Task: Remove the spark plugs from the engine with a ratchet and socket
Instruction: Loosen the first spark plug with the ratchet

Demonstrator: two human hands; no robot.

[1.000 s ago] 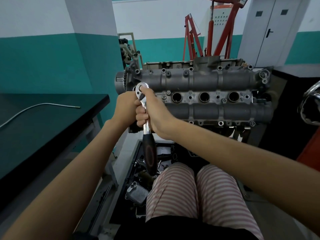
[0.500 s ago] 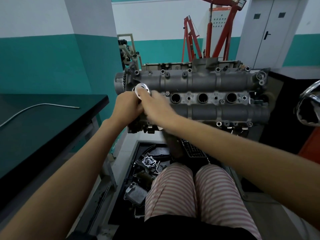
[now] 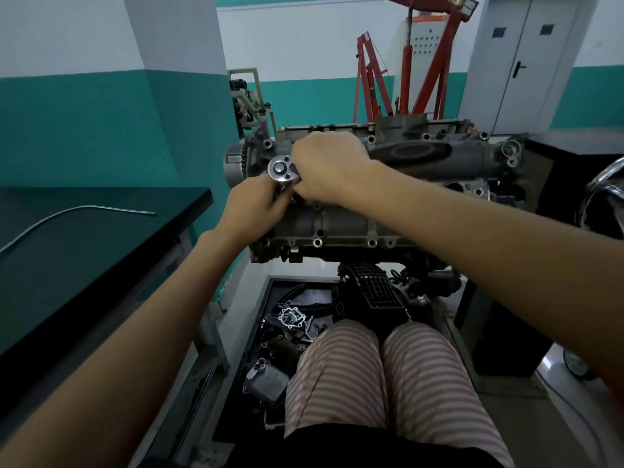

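Note:
The grey engine head [image 3: 341, 224] stands in front of me with its spark plug wells along the middle. A chrome ratchet [image 3: 283, 168] sits over the leftmost well, and its black handle [image 3: 410, 152] points right across the engine top. My right hand [image 3: 332, 170] grips the ratchet's shank just behind the head. Just under the ratchet head, my left hand [image 3: 256, 206] curls its fingers round the socket, which is mostly hidden. My right forearm covers most of the other wells.
A black workbench [image 3: 101, 238] with a bent metal tube [image 3: 67, 214] is at the left. Below the engine, a black tray [image 3: 266, 332] holds loose engine parts, beside my striped-trousered knees. A red engine crane [image 3: 422, 62] stands behind. A chrome ring [image 3: 604, 190] is at the right edge.
The ratchet handle has swung anticlockwise from pointing down toward me, round to the right across the engine top. My right hand moved with it; my left stays under the head.

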